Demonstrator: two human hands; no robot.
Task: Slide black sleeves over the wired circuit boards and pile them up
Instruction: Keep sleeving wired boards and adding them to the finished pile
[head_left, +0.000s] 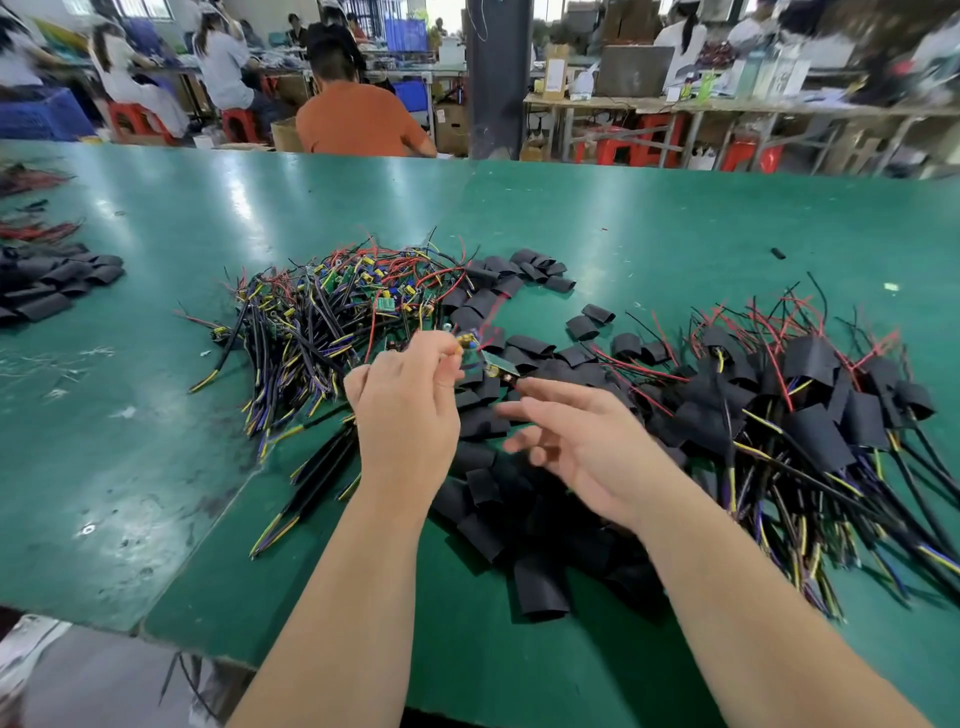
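The table (675, 218) is covered with a green mat, glossy under the lamps and scuffed in patches. The black sleeves (540, 587) are seen as smooth, matt plastic tubing. The wires (311, 332) are coated in shiny coloured plastic. A green, faintly shiny face is shown by the circuit board (493, 362). The boxes (451, 127) are made of brown cardboard.

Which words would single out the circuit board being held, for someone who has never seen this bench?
Start at the green table, between the tangle of bare wired boards and the sleeved pile. Above the loose black sleeves, the left hand pinches one small board: the only one lifted off the table.
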